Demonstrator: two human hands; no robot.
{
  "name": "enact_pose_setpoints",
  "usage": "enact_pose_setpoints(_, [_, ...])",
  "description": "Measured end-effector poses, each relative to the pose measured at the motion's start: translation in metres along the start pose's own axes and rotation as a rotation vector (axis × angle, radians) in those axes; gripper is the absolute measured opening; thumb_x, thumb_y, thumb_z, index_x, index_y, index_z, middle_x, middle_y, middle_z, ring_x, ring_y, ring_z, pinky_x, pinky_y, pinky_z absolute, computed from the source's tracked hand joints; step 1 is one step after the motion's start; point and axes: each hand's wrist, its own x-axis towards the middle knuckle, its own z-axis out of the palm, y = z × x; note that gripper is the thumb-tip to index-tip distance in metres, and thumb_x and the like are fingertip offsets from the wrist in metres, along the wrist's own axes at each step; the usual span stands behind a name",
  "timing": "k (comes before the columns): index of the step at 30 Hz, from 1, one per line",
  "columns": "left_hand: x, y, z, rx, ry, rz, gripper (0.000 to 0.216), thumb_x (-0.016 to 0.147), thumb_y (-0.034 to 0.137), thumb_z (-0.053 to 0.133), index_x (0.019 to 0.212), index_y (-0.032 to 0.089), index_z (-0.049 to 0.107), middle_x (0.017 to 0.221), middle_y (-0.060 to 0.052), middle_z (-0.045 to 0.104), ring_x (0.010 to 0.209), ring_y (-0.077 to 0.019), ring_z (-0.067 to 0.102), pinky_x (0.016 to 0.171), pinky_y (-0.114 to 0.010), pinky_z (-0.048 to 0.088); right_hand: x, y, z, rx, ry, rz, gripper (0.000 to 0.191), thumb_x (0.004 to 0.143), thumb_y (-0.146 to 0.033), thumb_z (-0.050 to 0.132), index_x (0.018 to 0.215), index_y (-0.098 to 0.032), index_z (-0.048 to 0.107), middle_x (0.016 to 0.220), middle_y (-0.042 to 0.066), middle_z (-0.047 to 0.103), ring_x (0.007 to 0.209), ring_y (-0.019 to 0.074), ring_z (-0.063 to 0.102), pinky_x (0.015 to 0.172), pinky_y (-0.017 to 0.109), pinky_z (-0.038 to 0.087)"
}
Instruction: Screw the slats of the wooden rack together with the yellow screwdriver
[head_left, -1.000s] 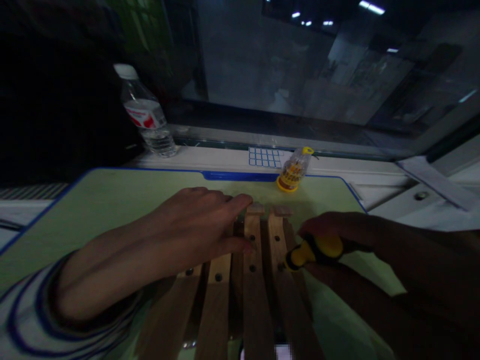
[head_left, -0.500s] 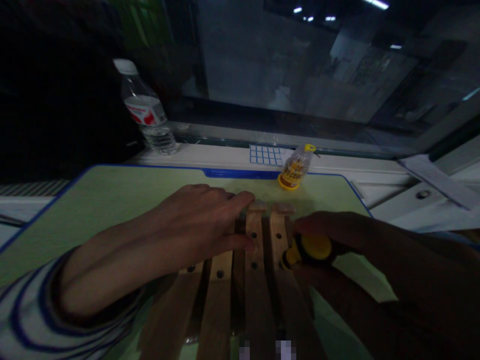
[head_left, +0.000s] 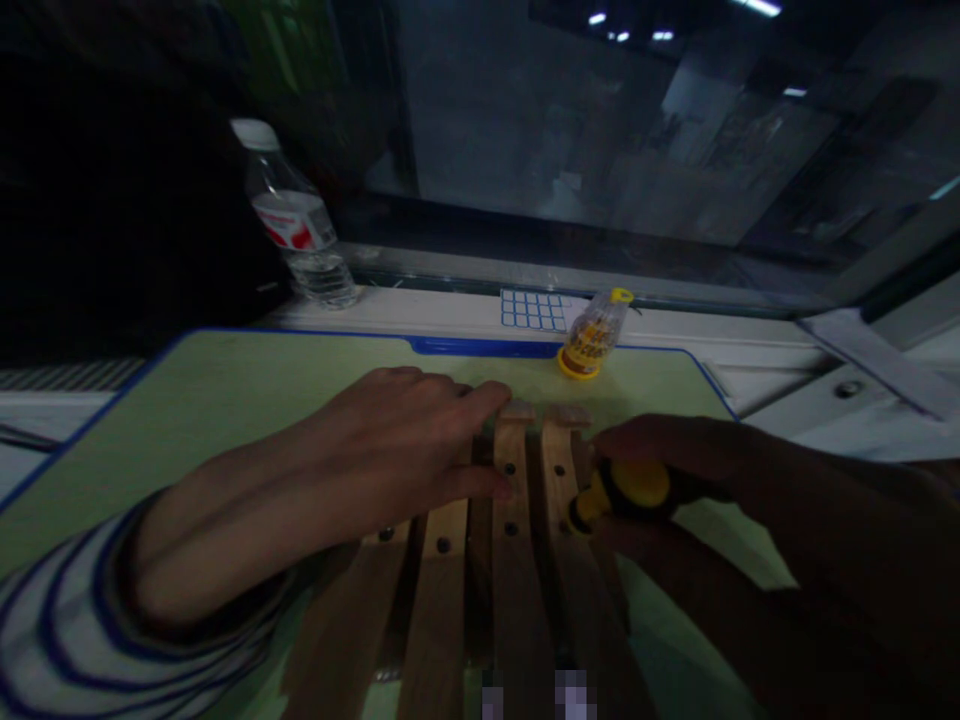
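The wooden slat frame (head_left: 517,570) lies on a green mat (head_left: 225,400) on the bench (head_left: 450,308), with its pale slats running away from the person. The left hand (head_left: 390,450) rests palm down on the frame's left slats. Its grip is spread flat and pinches nothing. The thumb tip lies close to a screw hole in a middle slat, and the forefinger reaches almost to the frame's far end. A striped sleeve (head_left: 60,640) covers that arm, off the frame's near left corner.

The right hand (head_left: 690,470) sits at the frame's right edge, its grip wrapped around the yellow handle of a screwdriver (head_left: 626,488). The handle's black collar points at the rightmost slat, near a screw hole. The blade itself is too dark to make out.

Just beyond the frame's far end, a small clear container (head_left: 592,340) with a yellow cap leans on the mat's edge, and a blue grid sheet (head_left: 532,310) lies behind it. A water bottle (head_left: 296,225) stands well beyond the frame's far left.
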Motion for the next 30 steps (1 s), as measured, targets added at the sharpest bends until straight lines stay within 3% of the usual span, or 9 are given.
enact_pose_setpoints(1, [0.001,0.003,-0.003,0.017,-0.015,-0.012,0.057,0.085,0.063,0.05,0.129,0.028,0.049,0.092,-0.006,0.068,0.08,-0.0262,0.063,0.068,-0.036,0.043,0.0,-0.004,-0.005,0.065,0.001,-0.017,0.026,0.086,-0.038,0.059,0.111,-0.036,0.056,0.089,-0.007,0.073,0.064,0.0137,0.07,0.046,0.015,0.054])
enact_pose_setpoints(4, [0.005,0.008,-0.011,0.025,-0.073,-0.036,0.053,0.085,0.061,0.052,0.125,0.025,0.052,0.091,-0.007,0.068,0.081,-0.0262,0.064,0.068,-0.035,0.044,0.004,-0.007,-0.009,0.148,-0.018,0.06,0.023,0.087,-0.03,0.058,0.109,-0.036,0.057,0.096,-0.009,0.073,0.072,0.0118,0.071,0.062,0.014,0.058])
enact_pose_setpoints(7, [0.005,0.007,-0.015,0.019,-0.071,-0.011,0.057,0.086,0.061,0.05,0.129,0.023,0.049,0.106,-0.009,0.067,0.093,-0.027,0.063,0.078,-0.037,0.046,0.006,-0.002,-0.007,0.188,-0.008,0.067,0.024,0.088,-0.028,0.057,0.111,-0.035,0.058,0.104,-0.007,0.073,0.084,0.0121,0.071,0.069,0.017,0.058])
enact_pose_setpoints(11, [-0.001,0.007,-0.025,0.021,0.161,0.071,0.056,0.087,0.056,0.052,0.133,0.023,0.046,0.123,-0.01,0.06,0.111,-0.028,0.057,0.092,-0.04,0.042,0.004,0.001,-0.009,0.244,-0.055,0.041,0.03,0.087,-0.022,0.057,0.116,-0.03,0.058,0.113,-0.002,0.071,0.095,0.0159,0.069,0.079,0.025,0.058])
enact_pose_setpoints(13, [-0.006,0.014,-0.033,-0.017,0.273,0.082,0.045,0.09,0.05,0.05,0.126,0.022,0.052,0.118,-0.008,0.062,0.108,-0.0254,0.057,0.091,-0.037,0.042,0.002,0.001,-0.01,0.26,-0.021,-0.006,0.032,0.087,-0.02,0.056,0.118,-0.029,0.058,0.117,-0.001,0.069,0.099,0.0157,0.068,0.082,0.025,0.056])
enact_pose_setpoints(15, [-0.01,0.025,-0.04,-0.104,0.307,0.066,0.034,0.092,0.044,0.048,0.114,0.021,0.06,0.107,-0.006,0.066,0.101,-0.0219,0.06,0.088,-0.033,0.043,0.001,0.001,-0.012,0.256,0.006,-0.055,0.033,0.088,-0.019,0.055,0.12,-0.028,0.058,0.119,0.0,0.069,0.102,0.0148,0.067,0.084,0.025,0.055])
enact_pose_setpoints(18, [-0.012,0.042,-0.043,-0.289,0.15,0.044,0.028,0.091,0.04,0.051,0.108,0.022,0.064,0.1,-0.002,0.068,0.094,-0.0181,0.061,0.08,-0.027,0.044,0.0,0.001,-0.013,0.243,-0.001,-0.098,0.036,0.088,-0.015,0.055,0.122,-0.026,0.059,0.117,0.002,0.069,0.101,0.0147,0.067,0.084,0.025,0.054])
enact_pose_setpoints(21, [-0.01,0.052,-0.036,-0.452,0.07,0.011,0.027,0.088,0.04,0.057,0.106,0.023,0.066,0.092,0.0,0.069,0.08,-0.0151,0.062,0.068,-0.023,0.042,0.0,0.002,-0.013,0.252,0.022,-0.132,0.036,0.087,-0.013,0.056,0.12,-0.026,0.061,0.112,0.002,0.071,0.099,0.0145,0.067,0.083,0.025,0.053])
enact_pose_setpoints(30, [0.003,0.055,-0.007,-0.802,0.098,0.005,0.029,0.081,0.04,0.066,0.101,0.018,0.065,0.08,0.001,0.065,0.071,-0.0131,0.058,0.063,-0.023,0.042,0.002,0.001,-0.013,0.285,0.005,-0.136,0.034,0.089,-0.014,0.055,0.119,-0.029,0.061,0.104,-0.004,0.071,0.089,0.0092,0.064,0.076,0.021,0.048])
